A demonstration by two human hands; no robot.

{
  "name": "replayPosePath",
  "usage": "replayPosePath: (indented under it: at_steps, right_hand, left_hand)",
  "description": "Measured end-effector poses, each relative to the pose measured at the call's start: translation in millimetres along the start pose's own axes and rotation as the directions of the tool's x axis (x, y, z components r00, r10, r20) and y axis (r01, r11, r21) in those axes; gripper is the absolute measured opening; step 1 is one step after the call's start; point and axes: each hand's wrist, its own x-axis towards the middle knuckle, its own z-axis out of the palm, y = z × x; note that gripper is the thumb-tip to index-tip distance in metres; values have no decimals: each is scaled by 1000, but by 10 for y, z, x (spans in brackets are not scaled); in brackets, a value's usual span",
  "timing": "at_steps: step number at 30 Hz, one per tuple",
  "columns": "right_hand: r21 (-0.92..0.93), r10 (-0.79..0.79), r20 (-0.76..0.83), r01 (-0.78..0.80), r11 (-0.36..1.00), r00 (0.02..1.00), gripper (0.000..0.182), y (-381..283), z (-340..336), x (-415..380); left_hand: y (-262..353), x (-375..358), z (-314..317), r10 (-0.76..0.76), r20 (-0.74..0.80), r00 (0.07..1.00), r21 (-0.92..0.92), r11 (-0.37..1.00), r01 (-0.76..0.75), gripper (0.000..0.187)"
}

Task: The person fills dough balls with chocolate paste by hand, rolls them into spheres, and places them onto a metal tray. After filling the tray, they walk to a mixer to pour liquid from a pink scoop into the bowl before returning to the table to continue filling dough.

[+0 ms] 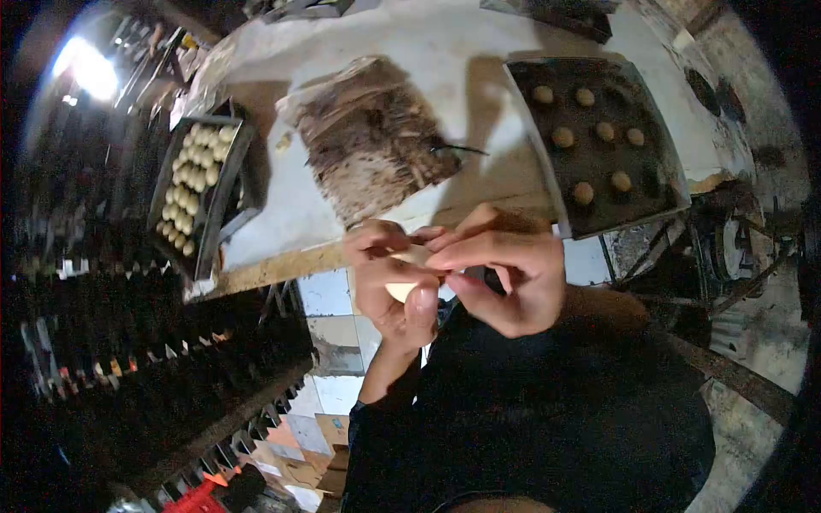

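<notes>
Both hands meet just in front of the near edge of the pale, flour-dusted tabletop (pixel 445 51), closed together around a small pale lump of dough (pixel 409 272). The left hand (pixel 389 278) cups the lump from below and the side, with its thumb pressed over the lower part, while the right hand (pixel 505 269) pinches the top of it with curled fingertips (pixel 445 256); most of the dough is hidden between the fingers, so its exact shape cannot be told. On the tabletop, well to the right of the hands, lies a dark rectangular metal baking tray (pixel 650 184) bearing eight round dough balls (pixel 583 192) spaced apart in loose rows. In the middle of the tabletop, just beyond the hands, sits a worn brown wooden board (pixel 376 141) with a rough, scraped surface. At the left edge rests a narrower dark tray (pixel 224 192) packed tightly with many small pale dough pieces (pixel 192 179). A dark sleeve (pixel 385 427) covers the left forearm below.
</notes>
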Motion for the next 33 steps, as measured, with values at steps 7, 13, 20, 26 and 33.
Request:
replayPosePath:
  at_steps: [7, 13, 20, 26, 33]
  right_hand:
    - [-188, -125, -141, 98, 977, 982, 21, 365, -1343, -36]
    - [-481, 99, 162, -9, 877, 982, 27, 768, -2475, -102]
    - [-634, 110, 3, -83, 769, 994, 30, 979, -2829, -273]
    - [-447, 292, -181, -343, 826, 939, 20, 1531, -3401, -583]
    - [-823, 282, -330, -421, 382, 901, 32, 2834, -4533, -460]
  left_hand:
    - [-458, 415, 1581, -218, 68, 974, -265, 937, 228, 106]
    - [-1137, 601, 2287, -126, 433, 893, 150, 986, 67, 32]
    - [-1909, -684, 3366, -764, -39, 644, 398, 580, 711, 16]
    - [-2145, -222, 3011, -660, 737, 147, 450, 641, 622, 40]
    - [-1982, 55, 2224, -754, 459, 470, 315, 633, 708, 43]
